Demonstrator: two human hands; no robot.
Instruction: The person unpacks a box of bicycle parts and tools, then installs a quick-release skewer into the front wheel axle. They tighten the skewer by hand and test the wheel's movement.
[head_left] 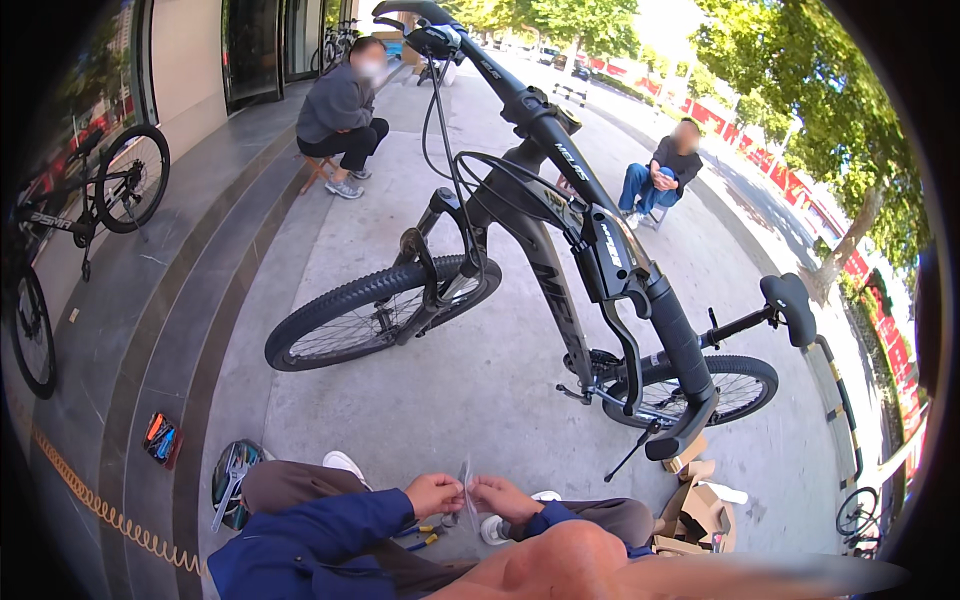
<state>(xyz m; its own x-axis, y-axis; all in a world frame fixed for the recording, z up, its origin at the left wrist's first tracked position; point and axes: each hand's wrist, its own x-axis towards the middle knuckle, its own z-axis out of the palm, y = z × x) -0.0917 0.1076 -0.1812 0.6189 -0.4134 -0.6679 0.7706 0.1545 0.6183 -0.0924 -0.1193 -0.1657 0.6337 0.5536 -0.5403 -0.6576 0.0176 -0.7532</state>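
Above my lap, my left hand [437,494] and my right hand [503,498] meet, fingertips pinched on a thin, see-through piece that looks like a small clear plastic bag [468,488]. Its contents, if any, are too small to make out. Below the hands, hand tools with yellow and blue handles [424,541] lie near my shoes. In front of me stands a black mountain bike [548,285], its handlebar [600,210] looming close and its front wheel [385,315] turned to the left. Neither hand touches the bike.
An open tool bag [238,485] lies by my left leg, with a tray of orange and blue tools [161,440] beyond. A coiled hose [115,518] crosses the steps. Cardboard boxes [695,515] sit at right. Two seated people [340,115] [662,170] and another bike [100,190] are farther off.
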